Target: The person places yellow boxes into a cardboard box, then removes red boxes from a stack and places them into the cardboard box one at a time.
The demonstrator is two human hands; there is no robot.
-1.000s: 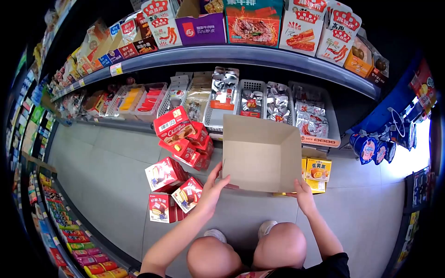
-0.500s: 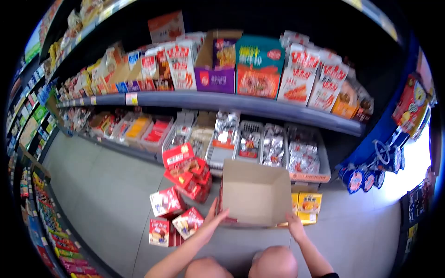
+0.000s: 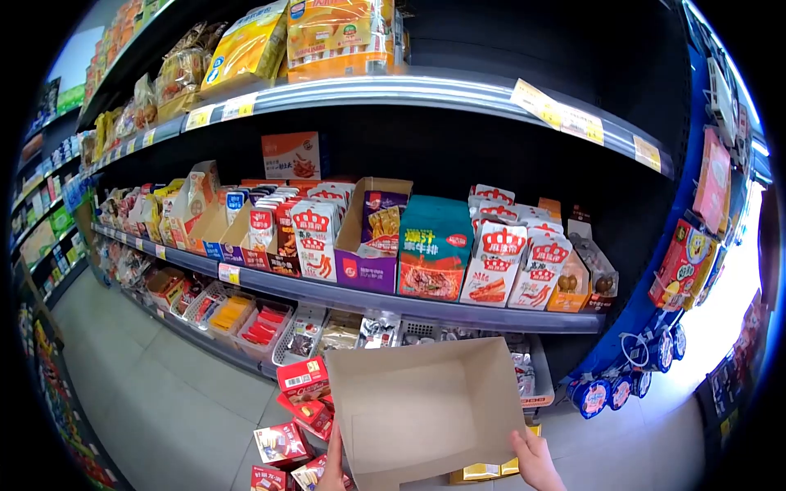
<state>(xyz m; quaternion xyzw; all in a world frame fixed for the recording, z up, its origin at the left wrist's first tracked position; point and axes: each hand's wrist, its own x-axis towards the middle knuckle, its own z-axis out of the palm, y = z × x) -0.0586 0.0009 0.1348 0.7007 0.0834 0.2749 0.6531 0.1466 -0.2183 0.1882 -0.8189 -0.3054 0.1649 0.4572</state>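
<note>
Head view: left hand (image 3: 331,468) and right hand (image 3: 536,461) grasp opposite sides of an open-topped cardboard box (image 3: 430,413), tilted to show its inside, above the floor (image 3: 147,360). Beside and below are red snack cartons (image 3: 313,416); beyond, plastic baskets (image 3: 286,357), then a middle shelf (image 3: 360,300) of snack packets (image 3: 494,266).

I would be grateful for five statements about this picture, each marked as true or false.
1. The left hand and the right hand both hold the carton. True.
2. The carton's inside is bright red. False: it is plain, brownish cardboard.
3. In the view, the red boxes are right of the carton. False: they are at its left.
4. The teal package stands right of the purple box. True.
5. The carton partly hides the yellow boxes. True.
</note>
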